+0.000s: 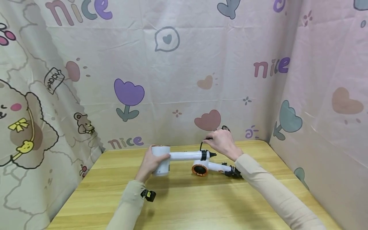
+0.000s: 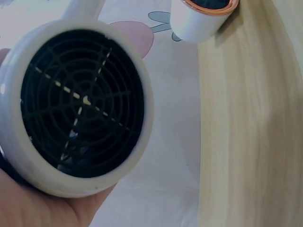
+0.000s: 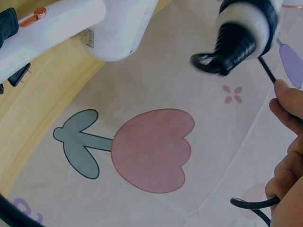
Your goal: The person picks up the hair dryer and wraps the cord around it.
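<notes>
My left hand (image 1: 150, 163) grips the barrel of a white hair dryer (image 1: 185, 156), held sideways with its handle pointing right. In the left wrist view its round dark grille (image 2: 85, 101) faces the camera. Several turns of black cord (image 1: 203, 155) circle the handle's end, beside a ribbed black cord sleeve (image 3: 233, 45). My right hand (image 1: 223, 141), just above and to the right of that end, pinches the cord between thumb and fingers. A stretch of cord (image 3: 267, 69) runs taut from handle to fingertips, and a loose loop (image 3: 253, 203) passes through the curled fingers.
A second white hair dryer (image 1: 218, 166) with an orange-rimmed opening lies on the wooden table (image 1: 184, 204) behind, its cord (image 1: 236, 172) bundled around the handle, a plug beside it. A printed curtain (image 1: 184, 80) hangs along the table's back and sides.
</notes>
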A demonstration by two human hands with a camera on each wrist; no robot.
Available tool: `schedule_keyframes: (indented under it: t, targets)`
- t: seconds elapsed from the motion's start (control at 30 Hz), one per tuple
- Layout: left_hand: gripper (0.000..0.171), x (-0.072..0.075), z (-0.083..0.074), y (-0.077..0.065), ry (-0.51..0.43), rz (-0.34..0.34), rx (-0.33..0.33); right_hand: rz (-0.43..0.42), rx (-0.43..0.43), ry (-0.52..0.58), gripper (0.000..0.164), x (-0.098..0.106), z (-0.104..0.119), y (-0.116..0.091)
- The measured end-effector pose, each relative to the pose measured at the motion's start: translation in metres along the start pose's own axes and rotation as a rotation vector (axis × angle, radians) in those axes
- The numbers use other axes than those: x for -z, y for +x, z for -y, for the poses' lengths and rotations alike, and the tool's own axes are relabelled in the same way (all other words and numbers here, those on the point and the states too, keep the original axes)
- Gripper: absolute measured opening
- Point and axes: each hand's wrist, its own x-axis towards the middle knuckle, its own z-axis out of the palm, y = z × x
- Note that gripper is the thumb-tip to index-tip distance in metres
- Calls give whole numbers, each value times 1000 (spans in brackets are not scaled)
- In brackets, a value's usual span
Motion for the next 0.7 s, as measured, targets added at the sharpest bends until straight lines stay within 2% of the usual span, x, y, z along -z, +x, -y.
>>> schedule_keyframes:
  t: [0.13, 0.27, 0.5, 0.7]
  targets:
    - [84, -3, -1, 0, 63, -71, -17, 6, -16, 19, 15, -2, 3, -4]
    - [87, -6, -3, -3, 104, -179, -58, 12, -12, -19, 15, -5, 7, -9]
    - [87, -14, -1, -10, 156, -384, -187, -10, 0, -23, 12, -12, 14, -12]
    - [89, -20, 2, -11, 214, -538, -318, 57, -37, 56, 15, -16, 14, -14]
